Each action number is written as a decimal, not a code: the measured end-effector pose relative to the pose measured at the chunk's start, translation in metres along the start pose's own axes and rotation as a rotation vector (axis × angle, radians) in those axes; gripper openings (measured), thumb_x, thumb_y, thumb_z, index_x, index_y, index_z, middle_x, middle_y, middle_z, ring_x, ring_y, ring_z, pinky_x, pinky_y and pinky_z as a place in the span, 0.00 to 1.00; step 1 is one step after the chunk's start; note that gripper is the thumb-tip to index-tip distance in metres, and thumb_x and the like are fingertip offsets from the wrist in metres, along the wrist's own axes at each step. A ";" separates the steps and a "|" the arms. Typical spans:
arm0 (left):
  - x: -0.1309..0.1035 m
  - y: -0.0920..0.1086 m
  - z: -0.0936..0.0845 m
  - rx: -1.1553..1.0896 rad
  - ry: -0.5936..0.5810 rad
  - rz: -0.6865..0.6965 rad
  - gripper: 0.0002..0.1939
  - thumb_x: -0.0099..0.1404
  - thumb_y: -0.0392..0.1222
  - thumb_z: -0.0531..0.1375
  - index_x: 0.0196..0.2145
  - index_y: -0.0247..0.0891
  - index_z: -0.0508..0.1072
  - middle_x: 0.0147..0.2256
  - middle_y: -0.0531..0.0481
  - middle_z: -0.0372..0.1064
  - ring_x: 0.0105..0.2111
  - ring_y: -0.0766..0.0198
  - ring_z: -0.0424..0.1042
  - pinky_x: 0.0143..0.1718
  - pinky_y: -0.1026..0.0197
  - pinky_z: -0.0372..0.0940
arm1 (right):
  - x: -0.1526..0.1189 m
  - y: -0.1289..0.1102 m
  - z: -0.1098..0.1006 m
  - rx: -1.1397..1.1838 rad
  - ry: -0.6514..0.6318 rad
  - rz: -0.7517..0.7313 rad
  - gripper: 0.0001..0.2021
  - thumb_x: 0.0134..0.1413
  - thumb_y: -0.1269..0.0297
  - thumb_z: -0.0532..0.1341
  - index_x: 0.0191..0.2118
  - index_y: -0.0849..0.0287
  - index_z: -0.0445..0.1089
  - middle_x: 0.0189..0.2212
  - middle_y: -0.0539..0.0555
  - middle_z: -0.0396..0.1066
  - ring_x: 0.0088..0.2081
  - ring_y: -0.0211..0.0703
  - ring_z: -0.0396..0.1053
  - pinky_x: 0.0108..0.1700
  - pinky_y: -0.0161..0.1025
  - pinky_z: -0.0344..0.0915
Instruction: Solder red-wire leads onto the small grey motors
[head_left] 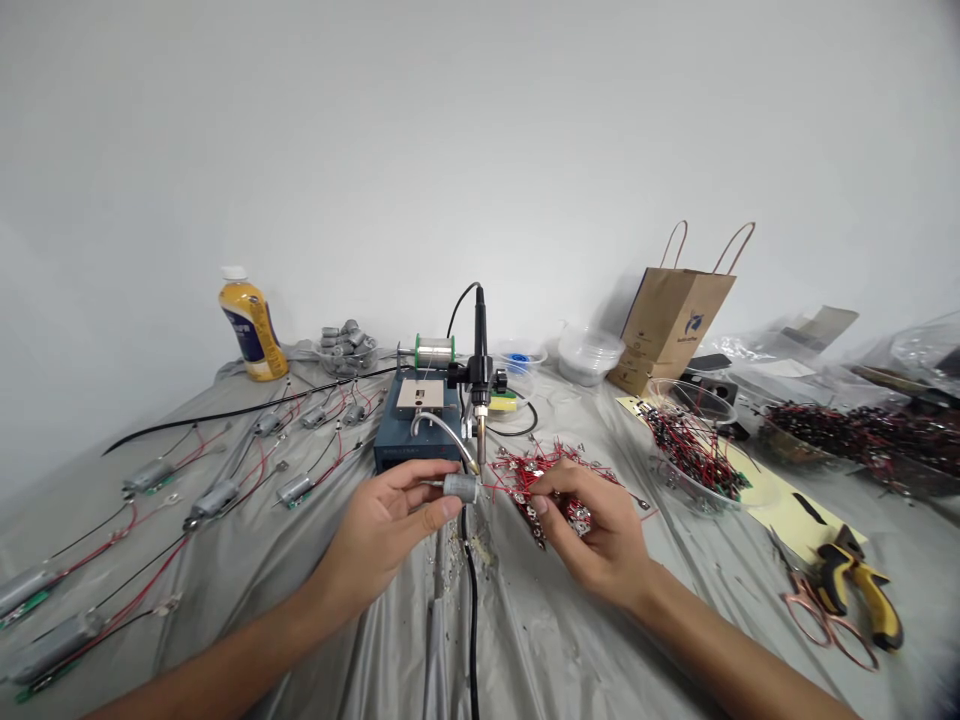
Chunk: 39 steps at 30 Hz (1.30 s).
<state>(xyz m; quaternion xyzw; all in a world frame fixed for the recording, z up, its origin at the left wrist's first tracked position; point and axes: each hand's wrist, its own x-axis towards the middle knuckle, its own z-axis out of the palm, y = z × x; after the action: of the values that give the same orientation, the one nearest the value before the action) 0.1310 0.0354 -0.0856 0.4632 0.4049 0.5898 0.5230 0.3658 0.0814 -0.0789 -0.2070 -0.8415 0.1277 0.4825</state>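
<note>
My left hand [397,525] pinches a small grey cylindrical motor [460,488] between thumb and fingers, lying sideways just below the soldering iron [480,400]. The iron is clamped upright with its tip pointing down, close to the motor's right end. My right hand [589,520] is closed on a thin red wire [499,488] that reaches across to that end; whether it touches the motor I cannot make out. A curved solder feed tube [448,432] runs from the blue soldering machine [405,432] toward the tip. Behind my right hand lies a pile of red wires with metal tabs [555,460].
Several wired motors [217,498] are spread at left. A bowl of motors [346,350] and a yellow bottle [251,325] stand behind. On the right are a bowl of wires [697,480], a paper bag [664,325], scissors [814,610] and yellow-black pliers [874,600]. A black cable [472,620] runs down the front.
</note>
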 end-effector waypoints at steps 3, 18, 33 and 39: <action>0.000 0.000 0.001 -0.006 0.001 -0.001 0.17 0.57 0.39 0.72 0.44 0.37 0.79 0.40 0.47 0.81 0.40 0.64 0.77 0.45 0.64 0.70 | 0.001 0.000 0.000 0.000 0.005 -0.008 0.08 0.58 0.78 0.59 0.39 0.58 0.68 0.29 0.51 0.68 0.29 0.35 0.64 0.32 0.34 0.62; -0.003 0.001 -0.001 0.040 0.003 -0.049 0.16 0.57 0.43 0.72 0.42 0.36 0.78 0.34 0.49 0.78 0.35 0.65 0.74 0.40 0.65 0.70 | 0.000 0.003 0.000 -0.010 0.005 -0.007 0.06 0.59 0.77 0.59 0.37 0.58 0.66 0.29 0.51 0.69 0.28 0.35 0.63 0.32 0.35 0.62; -0.007 0.002 -0.003 0.064 -0.036 -0.045 0.13 0.60 0.44 0.70 0.41 0.37 0.78 0.32 0.51 0.76 0.34 0.65 0.75 0.41 0.64 0.73 | 0.000 0.003 -0.002 -0.021 -0.036 -0.031 0.07 0.57 0.77 0.59 0.37 0.58 0.66 0.28 0.51 0.68 0.28 0.35 0.62 0.31 0.34 0.61; -0.007 0.002 -0.003 0.048 -0.039 -0.074 0.13 0.61 0.44 0.70 0.41 0.37 0.78 0.31 0.51 0.75 0.34 0.66 0.74 0.42 0.64 0.74 | 0.001 0.002 -0.002 -0.021 -0.042 -0.025 0.06 0.58 0.77 0.58 0.36 0.58 0.65 0.26 0.50 0.67 0.27 0.35 0.62 0.31 0.34 0.62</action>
<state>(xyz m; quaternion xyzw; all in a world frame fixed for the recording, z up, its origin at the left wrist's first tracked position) 0.1279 0.0278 -0.0852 0.4717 0.4256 0.5509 0.5411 0.3673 0.0833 -0.0779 -0.1986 -0.8553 0.1173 0.4639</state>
